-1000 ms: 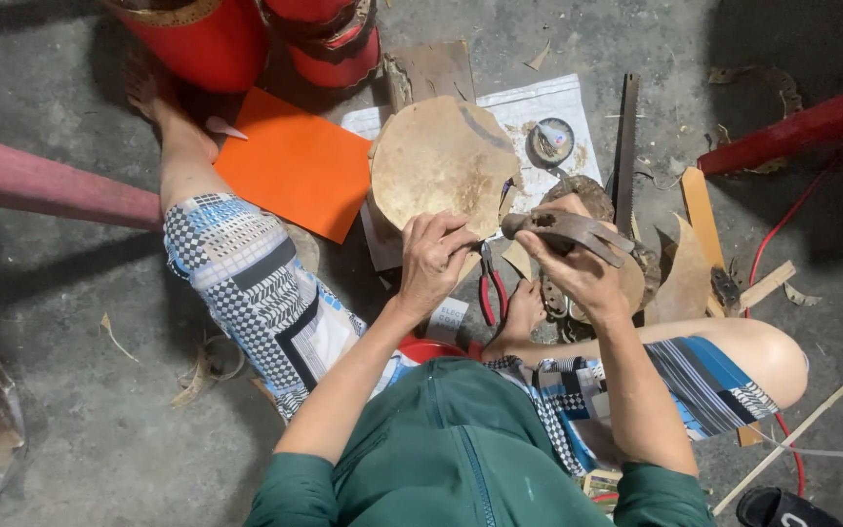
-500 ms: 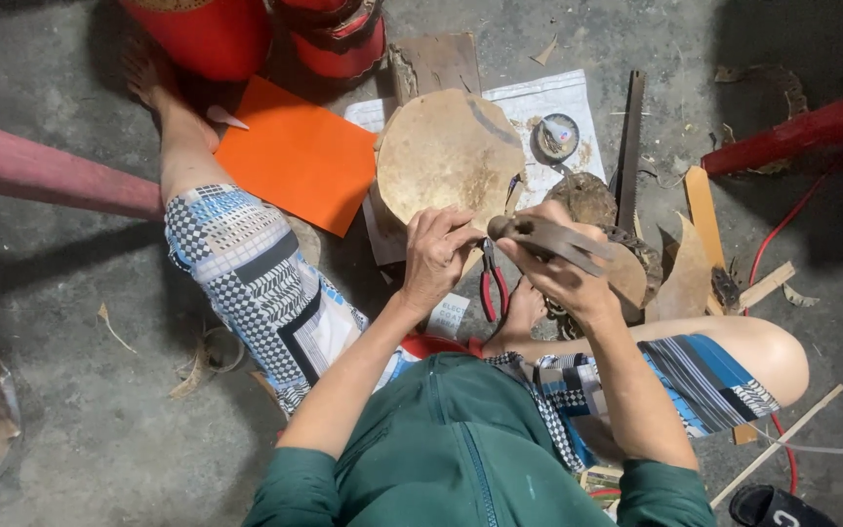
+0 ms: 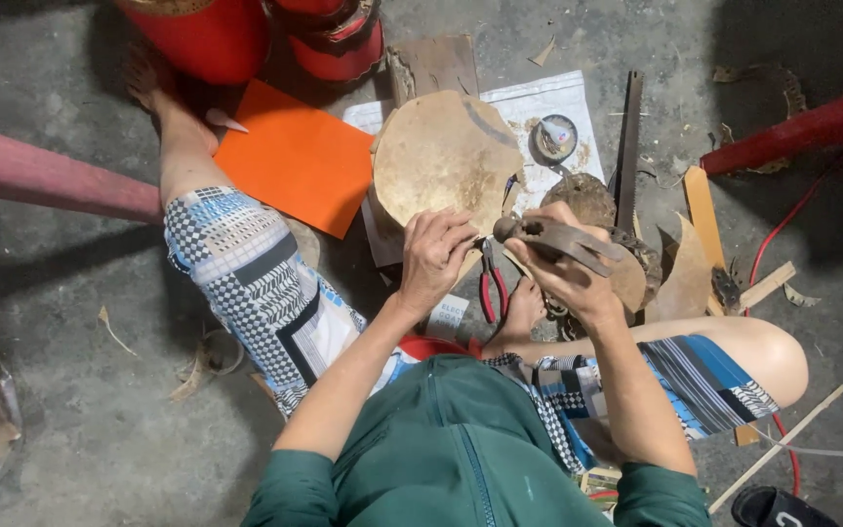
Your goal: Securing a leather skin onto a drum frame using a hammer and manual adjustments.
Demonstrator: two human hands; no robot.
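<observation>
I sit on a concrete floor with my legs bent out. My left hand (image 3: 434, 256) has its fingers curled at the near edge of a round tan hide disc (image 3: 446, 161) that rests on a block in front of me. My right hand (image 3: 560, 273) grips a rusty brown metal tool (image 3: 566, 239) with a long flat jaw, held just right of the left hand. Red-handled pliers (image 3: 493, 290) lie on the floor below both hands. Whether the left fingers pinch anything is hidden.
An orange sheet (image 3: 297, 156) lies to the left, red drum bodies (image 3: 212, 34) at the top. White paper (image 3: 548, 107) carries a small round tin (image 3: 554, 137). A long metal file (image 3: 628, 146), wood strips (image 3: 702, 203), a red pole (image 3: 802, 127) and a pink pole (image 3: 46, 181) surround me.
Both hands have risen slightly toward the hide disc. My right hand has tipped the rusty tool more level and brought it closer to my left hand.
</observation>
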